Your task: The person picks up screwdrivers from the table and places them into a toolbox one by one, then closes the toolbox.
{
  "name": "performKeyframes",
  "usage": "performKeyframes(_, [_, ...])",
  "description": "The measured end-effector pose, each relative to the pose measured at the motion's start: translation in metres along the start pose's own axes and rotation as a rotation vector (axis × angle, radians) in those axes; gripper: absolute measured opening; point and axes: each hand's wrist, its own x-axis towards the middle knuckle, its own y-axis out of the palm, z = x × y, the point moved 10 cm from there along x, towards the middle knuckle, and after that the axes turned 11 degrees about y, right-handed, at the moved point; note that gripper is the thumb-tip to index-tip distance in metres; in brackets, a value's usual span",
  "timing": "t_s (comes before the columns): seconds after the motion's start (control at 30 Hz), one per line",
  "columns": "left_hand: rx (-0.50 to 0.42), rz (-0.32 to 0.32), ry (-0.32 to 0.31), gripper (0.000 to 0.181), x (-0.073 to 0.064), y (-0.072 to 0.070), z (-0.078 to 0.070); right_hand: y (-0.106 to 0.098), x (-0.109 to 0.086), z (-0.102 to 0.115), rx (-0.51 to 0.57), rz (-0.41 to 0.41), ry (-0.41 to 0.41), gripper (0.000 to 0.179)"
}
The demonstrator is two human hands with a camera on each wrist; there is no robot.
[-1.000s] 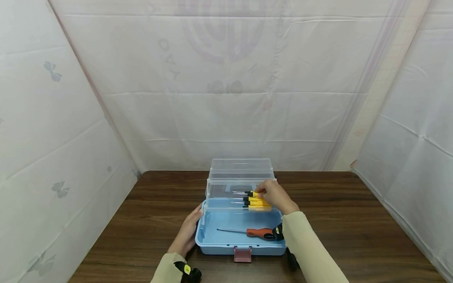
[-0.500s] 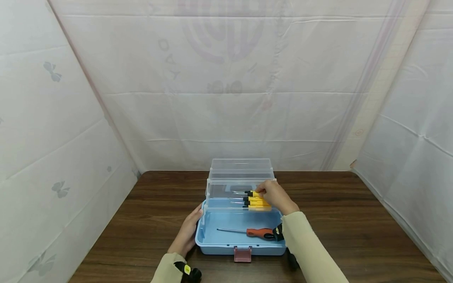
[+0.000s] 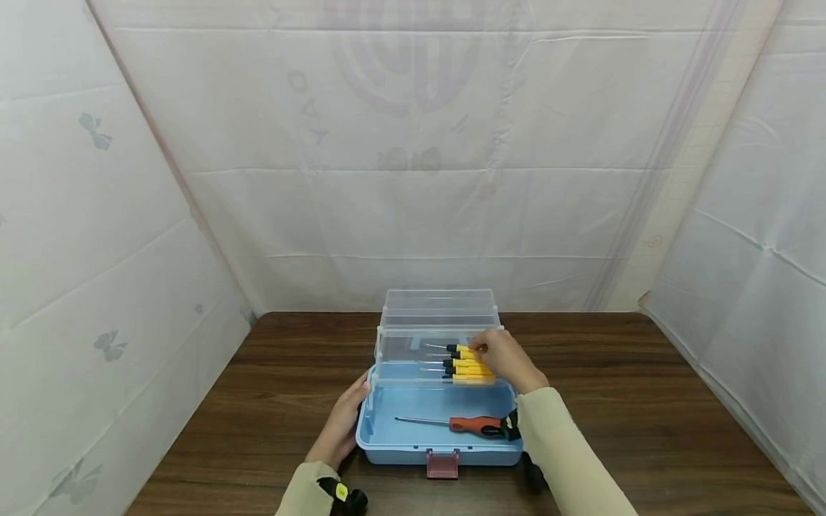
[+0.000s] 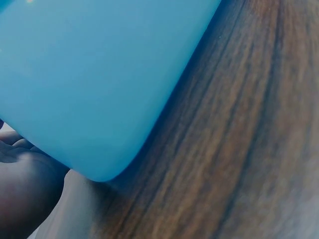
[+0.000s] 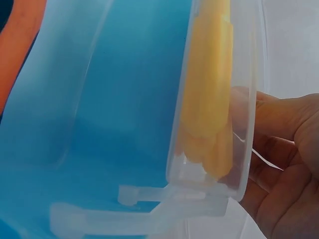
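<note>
Yellow-handled screwdrivers [image 3: 473, 370] in a clear plastic tray [image 3: 396, 351], my right hand [image 3: 508, 357] pinching the hindmost one, smooth blue box [image 3: 419, 398] below, my left hand [image 3: 340, 419] straight-fingered against its side, wood-grained table [image 3: 252, 416], creased white sheeting [image 3: 413, 222] around.

Dark brown wood-grain table [image 3: 645, 408]; behind its far edge, a white back sheet [image 3: 568, 215] with horizontal creases and a faint circular print [image 3: 406, 54]. Left sheet [image 3: 97, 251] white, scattered grey bow-shaped prints [image 3: 110, 346]. Right sheet [image 3: 768, 294] creased, beside a cream band [image 3: 693, 158].
</note>
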Motion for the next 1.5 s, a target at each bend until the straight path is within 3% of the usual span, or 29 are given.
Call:
performKeyframes(0.83, [-0.013,-0.004,-0.002,0.060,0.001,0.001,0.001,-0.029,-0.014,-0.032,0.020,-0.005,0.040,0.026])
performKeyframes(1.17, [-0.021,0.010,0.004,0.058,0.001,0.002,-0.001,-0.037,-0.031,-0.066,0.013,0.005,0.127,0.032])
performKeyframes(1.5, [-0.012,0.013,0.004,0.059,0.001,0.002,0.000,-0.034,-0.051,-0.095,0.042,0.081,0.239,0.039])
